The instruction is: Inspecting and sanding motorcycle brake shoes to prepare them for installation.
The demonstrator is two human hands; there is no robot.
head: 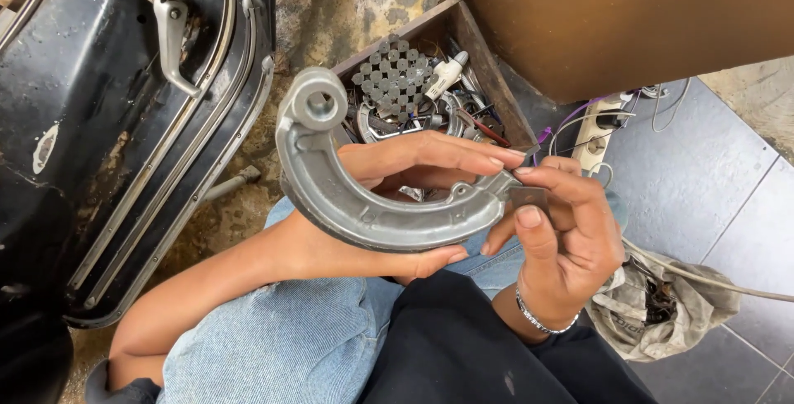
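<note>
Brake shoe [347,197]: left hand [397,205] wraps it closed; right hand [562,230] pinches small plate [528,197] at tip. Risk: plate slips from 2-finger pinch, drops beneath grip.

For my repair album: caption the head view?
Left hand grips a curved metal brake shoe; right hand pinches its end.

Brake shoe [347,205]: cast metal, matt grey, slightly grainy. Scooter body [91,123]: glossy black painted metal, scuffed and rusted. Tool box [488,65]: rough bare wood. Rag [670,305]: soiled grey cloth. Floor tiles [703,181]: smooth, dark.
</note>
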